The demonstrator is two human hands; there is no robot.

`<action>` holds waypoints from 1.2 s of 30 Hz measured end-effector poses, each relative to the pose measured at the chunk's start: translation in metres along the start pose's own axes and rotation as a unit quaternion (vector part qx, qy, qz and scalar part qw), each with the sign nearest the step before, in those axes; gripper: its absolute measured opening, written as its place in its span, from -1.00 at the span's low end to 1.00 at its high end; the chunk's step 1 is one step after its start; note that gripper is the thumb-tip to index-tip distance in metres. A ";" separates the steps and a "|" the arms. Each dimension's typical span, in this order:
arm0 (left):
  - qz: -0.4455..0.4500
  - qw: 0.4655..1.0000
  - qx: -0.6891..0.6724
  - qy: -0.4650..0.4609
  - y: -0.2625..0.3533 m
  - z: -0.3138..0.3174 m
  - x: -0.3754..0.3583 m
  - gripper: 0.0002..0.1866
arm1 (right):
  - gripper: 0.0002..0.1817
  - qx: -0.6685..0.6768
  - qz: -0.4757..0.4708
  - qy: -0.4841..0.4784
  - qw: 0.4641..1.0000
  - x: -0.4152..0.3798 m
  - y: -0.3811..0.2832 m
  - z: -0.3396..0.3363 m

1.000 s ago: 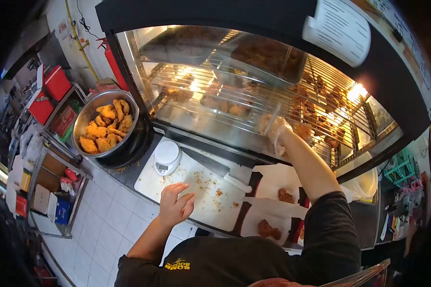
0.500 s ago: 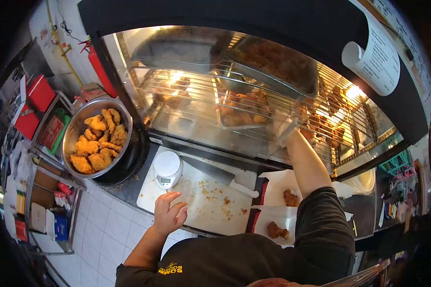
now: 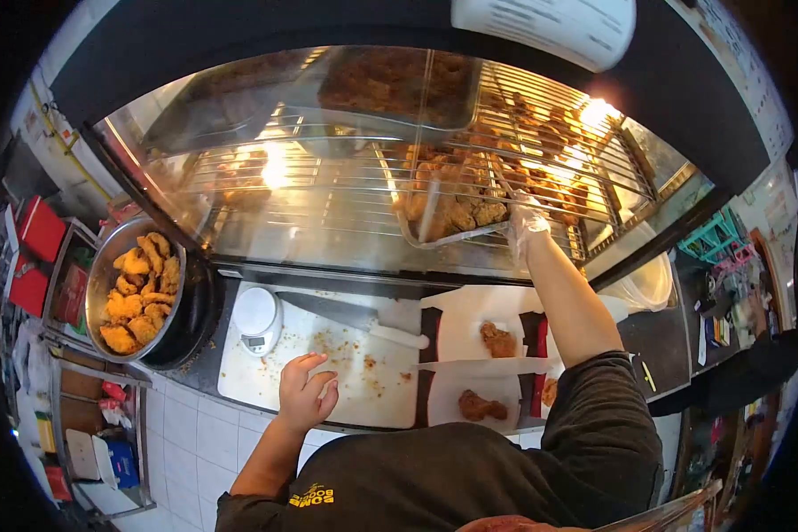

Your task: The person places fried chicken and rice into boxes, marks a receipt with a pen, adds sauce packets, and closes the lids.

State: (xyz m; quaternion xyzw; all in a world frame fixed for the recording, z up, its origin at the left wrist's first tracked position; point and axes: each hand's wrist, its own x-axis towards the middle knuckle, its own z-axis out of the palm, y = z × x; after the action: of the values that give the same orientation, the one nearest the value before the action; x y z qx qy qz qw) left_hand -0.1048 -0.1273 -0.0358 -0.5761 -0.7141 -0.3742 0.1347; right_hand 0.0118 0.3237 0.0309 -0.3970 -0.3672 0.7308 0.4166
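Observation:
My left hand [image 3: 309, 390] hovers over the near edge of the white cutting board [image 3: 350, 403], fingers loosely bent and apart, holding nothing. Close to it stands a small white kitchen scale [image 3: 255, 321]. My right hand [image 3: 528, 222], in a clear plastic glove, reaches into the lit food warmer [image 3: 328, 253]. Its fingers look closed at the right side of a metal tray [image 3: 457, 238] of fried chicken [image 3: 470, 211]. A thin metallic strip runs by the fingers; wire bars and glare hide what they grip.
A knife [image 3: 355, 323] lies among crumbs on the board. Fried chicken pieces [image 3: 496, 340] rest on paper-lined boxes [image 3: 452, 310] beside it. At left, a steel bowl [image 3: 97, 306] holds more fried chicken. The warmer's dark frame [image 3: 319, 282] edges the counter.
My view has swung right, so the warmer and counter appear farther left. My right hand has moved beside the chicken tray. My left hand keeps its loose pose.

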 end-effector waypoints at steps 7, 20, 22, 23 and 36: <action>0.030 0.999 -0.019 -0.006 0.046 0.037 0.016 -0.81 | -0.95 -0.354 -0.106 -0.039 0.929 -0.007 -0.031 -0.056; -0.386 0.801 -0.458 0.018 0.121 0.116 0.058 -0.66 | -0.68 -0.241 -0.117 -0.265 0.926 0.019 -0.047 -0.168; -0.438 0.729 -0.525 0.036 0.126 0.120 0.078 -0.61 | -0.62 -0.203 -0.118 -0.365 0.901 0.012 -0.056 -0.187; -0.454 0.714 -0.532 0.033 0.128 0.121 0.087 -0.59 | -0.66 -0.288 -0.116 -0.307 0.900 0.011 -0.059 -0.194; -0.400 0.721 -0.564 -0.047 0.192 0.111 0.118 -0.68 | -0.81 -0.133 0.010 -0.211 0.968 -0.142 -0.091 -0.240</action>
State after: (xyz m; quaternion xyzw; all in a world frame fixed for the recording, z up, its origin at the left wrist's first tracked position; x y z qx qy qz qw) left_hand 0.0633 0.0458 0.0344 -0.2229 -0.5406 -0.6995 -0.4107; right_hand 0.3007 0.2801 0.0491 -0.2893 -0.5362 0.7471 0.2657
